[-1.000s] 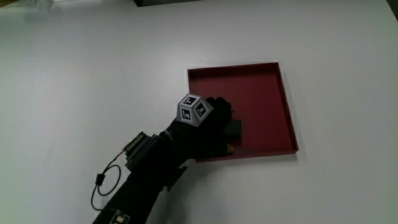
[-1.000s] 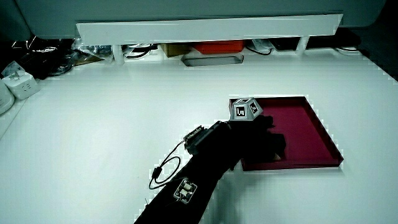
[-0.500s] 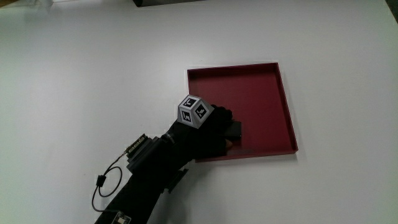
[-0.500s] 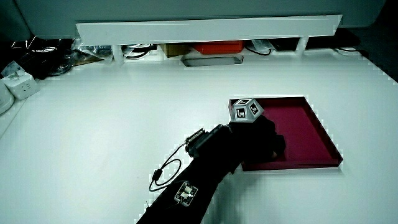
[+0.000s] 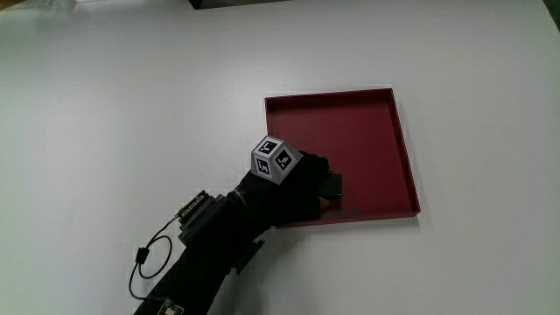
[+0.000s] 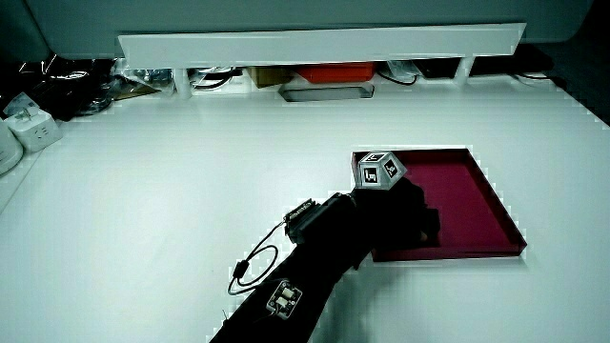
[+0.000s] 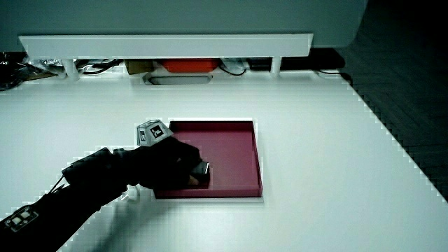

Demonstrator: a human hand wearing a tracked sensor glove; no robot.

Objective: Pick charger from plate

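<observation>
A square dark red plate (image 5: 367, 122) (image 6: 477, 191) (image 7: 234, 147) lies on the white table. A small black charger (image 5: 330, 185) (image 7: 202, 169) sits in the plate's corner nearest the person. The gloved hand (image 5: 302, 185) (image 6: 405, 211) (image 7: 178, 164) reaches over that corner, its fingers curled around the charger. The patterned cube (image 5: 274, 158) (image 6: 376, 171) (image 7: 153, 132) rides on the hand's back. The glove hides most of the charger. Whether the charger still touches the plate's floor cannot be told.
A cable loop (image 5: 149, 262) and small boards hang from the forearm. In both side views a low white partition (image 6: 315, 43) (image 7: 168, 45) has clutter under it, including an orange box (image 6: 334, 71). White adapters (image 6: 29, 129) lie at the table's edge.
The hand has crept slightly closer over the charger and its fingers have closed tighter on it. The plate has not moved.
</observation>
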